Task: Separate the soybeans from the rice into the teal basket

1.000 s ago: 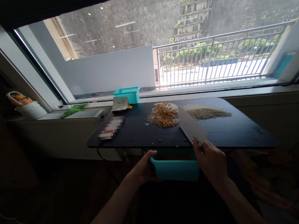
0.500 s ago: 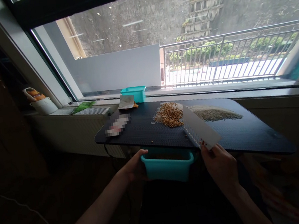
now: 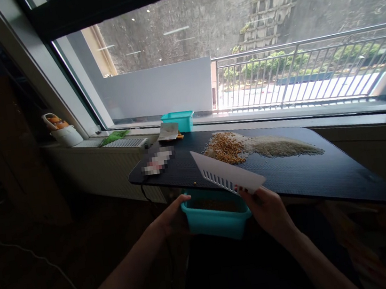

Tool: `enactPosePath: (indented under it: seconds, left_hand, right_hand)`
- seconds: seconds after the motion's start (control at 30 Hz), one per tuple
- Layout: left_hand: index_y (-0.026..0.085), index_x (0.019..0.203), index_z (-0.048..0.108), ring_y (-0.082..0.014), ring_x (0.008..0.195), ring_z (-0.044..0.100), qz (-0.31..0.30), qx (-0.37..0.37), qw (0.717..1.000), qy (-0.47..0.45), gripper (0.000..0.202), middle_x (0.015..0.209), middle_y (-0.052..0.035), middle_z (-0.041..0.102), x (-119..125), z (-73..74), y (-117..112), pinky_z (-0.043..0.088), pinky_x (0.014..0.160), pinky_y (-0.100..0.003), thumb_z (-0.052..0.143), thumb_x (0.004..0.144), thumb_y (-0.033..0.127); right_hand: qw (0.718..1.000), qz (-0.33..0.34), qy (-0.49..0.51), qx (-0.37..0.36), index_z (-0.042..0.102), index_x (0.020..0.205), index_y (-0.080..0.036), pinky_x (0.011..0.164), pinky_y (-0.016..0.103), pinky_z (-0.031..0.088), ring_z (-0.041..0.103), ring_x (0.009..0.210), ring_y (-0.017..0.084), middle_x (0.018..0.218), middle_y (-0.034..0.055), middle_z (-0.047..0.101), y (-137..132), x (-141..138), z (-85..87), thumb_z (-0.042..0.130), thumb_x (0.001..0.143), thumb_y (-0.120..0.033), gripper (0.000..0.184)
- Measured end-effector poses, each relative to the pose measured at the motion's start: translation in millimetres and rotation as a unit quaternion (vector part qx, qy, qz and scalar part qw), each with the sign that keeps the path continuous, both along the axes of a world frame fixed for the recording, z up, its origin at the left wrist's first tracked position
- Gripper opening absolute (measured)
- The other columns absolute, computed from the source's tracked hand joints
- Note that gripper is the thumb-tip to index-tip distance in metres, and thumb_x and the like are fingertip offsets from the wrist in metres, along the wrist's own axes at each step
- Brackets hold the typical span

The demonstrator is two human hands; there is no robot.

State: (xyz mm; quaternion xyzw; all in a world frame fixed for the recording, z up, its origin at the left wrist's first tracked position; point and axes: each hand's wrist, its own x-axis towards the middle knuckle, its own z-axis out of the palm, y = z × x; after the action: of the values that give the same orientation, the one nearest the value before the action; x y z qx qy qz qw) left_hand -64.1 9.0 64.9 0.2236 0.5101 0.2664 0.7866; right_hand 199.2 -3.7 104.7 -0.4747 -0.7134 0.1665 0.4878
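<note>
My left hand point(image 3: 176, 215) grips the left end of a teal plastic bin point(image 3: 217, 224), thumb over its rim. The bin is just below the table's front edge, and its dim inside holds brownish grains. In my right hand point(image 3: 267, 206) is a thin white plastic sheet point(image 3: 230, 175) with a row of slots along one edge. It slants above the table edge and the bin. Beyond it lies a pile of yellow soybeans point(image 3: 227, 147), touching a spread of white rice-like grains point(image 3: 282, 146). A single bean point(image 3: 195, 183) sits near the front edge.
The dark table point(image 3: 339, 172) stands at a window. On its left lies a blurred-out item point(image 3: 157, 161). At the back are a second teal bin point(image 3: 180, 122) and a pale paper packet point(image 3: 168, 131). A white pot point(image 3: 67, 135) and green cloth point(image 3: 114, 136) rest on the radiator ledge.
My right hand has moved left with the slotted sheet, away from between the two piles to above the bin. The left hand still holds the bin; the view has shifted slightly.
</note>
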Motion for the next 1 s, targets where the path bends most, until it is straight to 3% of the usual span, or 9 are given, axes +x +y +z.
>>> enactPosePath:
  seconds: [0.1, 0.23, 0.3, 0.37, 0.47, 0.53, 0.7, 1.0]
  left_hand:
    - [0.019, 0.09, 0.053, -0.0266, 0.081, 0.064, 0.01, 0.008, 1.0, -0.001, 0.051, 0.078, -0.0052, 0.064, -12, 1.7, -3, 0.053, 0.073, -0.043, 0.062, 0.062, 0.062]
    - [0.019, 0.091, 0.054, -0.0267, 0.082, 0.064, 0.021, 0.019, 1.0, 0.0, 0.054, 0.08, -0.0048, 0.064, -22, 2.0, -5, 0.053, 0.074, -0.042, 0.066, 0.058, 0.061]
    - [0.019, 0.092, 0.055, -0.0251, 0.08, 0.064, 0.024, 0.026, 0.999, 0.006, 0.054, 0.079, -0.004, 0.064, -20, 0.2, -6, 0.053, 0.074, -0.042, 0.065, 0.059, 0.061]
    - [0.02, 0.093, 0.055, -0.0228, 0.078, 0.063, 0.021, 0.031, 0.999, 0.006, 0.052, 0.079, -0.0033, 0.063, -11, -3.7, -6, 0.053, 0.074, -0.041, 0.064, 0.061, 0.06]
    - [0.019, 0.091, 0.054, -0.0205, 0.075, 0.061, 0.017, 0.019, 1.0, -0.007, 0.049, 0.077, -0.0033, 0.062, 14, -14.3, -4, 0.052, 0.07, -0.036, 0.062, 0.064, 0.058]
    - [0.018, 0.091, 0.054, -0.0218, 0.077, 0.061, 0.018, 0.029, 0.999, -0.02, 0.048, 0.076, -0.0046, 0.062, 34, -23.2, -1, 0.052, 0.068, -0.035, 0.059, 0.067, 0.059]
    - [0.02, 0.1, 0.055, -0.0246, 0.085, 0.062, 0.043, 0.056, 0.997, 0.02, 0.048, 0.089, -0.0068, 0.064, 66, -39.3, 7, 0.051, 0.071, -0.037, 0.056, 0.071, 0.057]
    - [0.02, 0.109, 0.054, -0.0255, 0.093, 0.061, 0.048, 0.059, 0.997, 0.021, 0.044, 0.106, -0.0095, 0.062, 65, -34.4, 2, 0.051, 0.074, -0.037, 0.05, 0.079, 0.051]
  right_hand:
    - [0.997, 0.071, 0.016, -0.016, 0.071, 0.097, -0.02, 0.075, 0.034, 0.053, 0.066, 0.086, 0.025, 0.087, 0.0064, 0.073, 22, -14, -0.3, 0.052, 0.085, -0.039, 0.03]
    - [0.991, 0.116, 0.029, -0.054, 0.071, 0.085, -0.019, 0.072, 0.033, 0.053, 0.066, 0.079, 0.024, 0.078, 0.0041, 0.072, 35, -16, 0.3, 0.056, 0.082, -0.042, 0.027]
    - [0.991, 0.102, 0.044, -0.079, 0.07, 0.081, -0.019, 0.068, 0.032, 0.053, 0.066, 0.075, 0.023, 0.074, 0.0039, 0.072, 36, -2, 3.6, 0.06, 0.078, -0.045, 0.028]
    - [0.993, 0.045, 0.079, -0.075, 0.069, 0.081, -0.018, 0.067, 0.033, 0.053, 0.066, 0.073, 0.023, 0.076, 0.0051, 0.072, 40, 17, 9.6, 0.063, 0.074, -0.049, 0.033]
    - [0.989, -0.062, 0.124, -0.056, 0.067, 0.078, -0.018, 0.067, 0.035, 0.052, 0.066, 0.073, 0.024, 0.077, 0.0076, 0.073, 51, 48, 19.6, 0.063, 0.071, -0.054, 0.037]
    - [0.985, -0.097, 0.132, -0.054, 0.066, 0.076, -0.018, 0.067, 0.035, 0.052, 0.066, 0.072, 0.023, 0.076, 0.0082, 0.072, 60, 64, 22.5, 0.064, 0.069, -0.056, 0.039]
    - [0.985, -0.098, 0.128, -0.065, 0.065, 0.076, -0.019, 0.066, 0.034, 0.051, 0.065, 0.071, 0.021, 0.076, 0.0069, 0.072, 75, 76, 10.1, 0.062, 0.07, -0.055, 0.037]
    - [0.985, -0.069, 0.135, -0.084, 0.062, 0.078, -0.02, 0.071, 0.036, 0.051, 0.066, 0.077, 0.022, 0.084, 0.0075, 0.072, 78, 69, -2.7, 0.062, 0.074, -0.05, 0.03]
